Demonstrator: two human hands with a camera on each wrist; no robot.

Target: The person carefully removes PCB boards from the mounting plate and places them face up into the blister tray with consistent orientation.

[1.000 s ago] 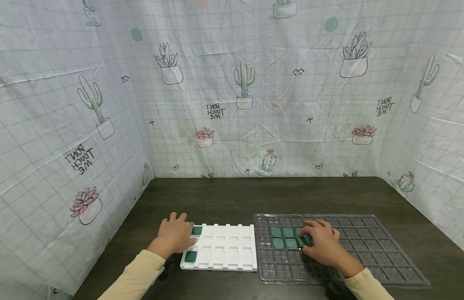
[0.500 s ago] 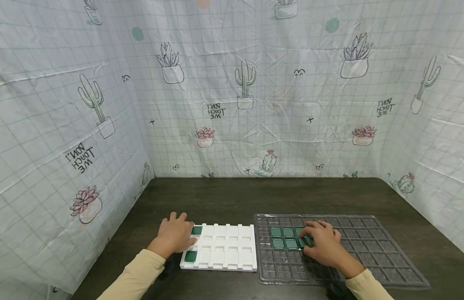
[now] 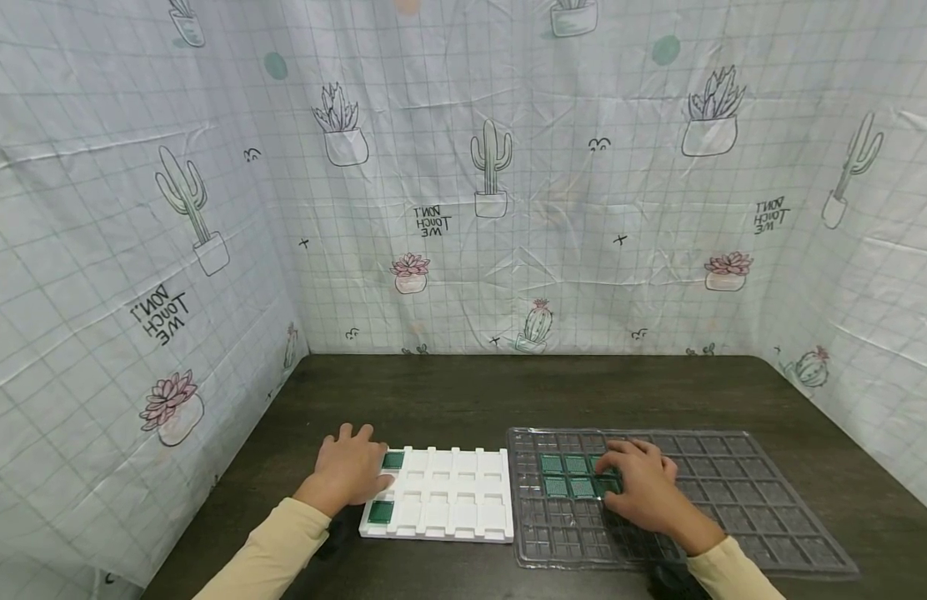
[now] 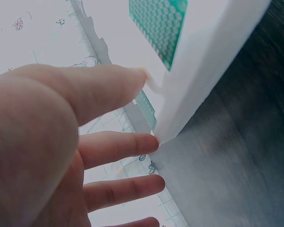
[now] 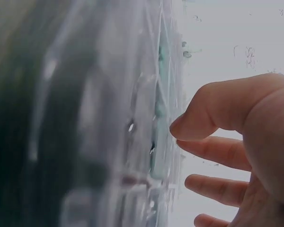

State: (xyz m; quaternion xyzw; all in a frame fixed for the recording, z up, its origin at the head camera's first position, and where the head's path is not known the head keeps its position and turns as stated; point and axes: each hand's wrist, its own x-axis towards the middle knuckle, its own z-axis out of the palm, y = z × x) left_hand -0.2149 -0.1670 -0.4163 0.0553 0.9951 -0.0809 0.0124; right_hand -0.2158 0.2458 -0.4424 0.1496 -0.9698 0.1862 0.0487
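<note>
In the head view, my left hand (image 3: 349,468) rests at the left end of a white slotted tray (image 3: 451,483). Its thumb touches the tray's top edge in the left wrist view, with the other fingers extended along the end. Two green square chips sit in the white tray's leftmost slots, a far chip (image 3: 393,461) and a near chip (image 3: 380,512). Over the clear plastic tray (image 3: 734,492), my right hand (image 3: 645,485) pinches a green chip (image 3: 606,484) between thumb and forefinger, low at its pocket. The right wrist view hides the chip behind the thumb.
Several green chips (image 3: 567,475) lie in pockets left of my right hand. The two trays stand side by side on a dark wooden table (image 3: 463,396). A cactus-print curtain (image 3: 463,292) encloses its back and sides.
The chip under my right hand looked tilted earlier and now lies flatter, as the fingers shifted slightly right and then back left. My left hand has stayed in place.
</note>
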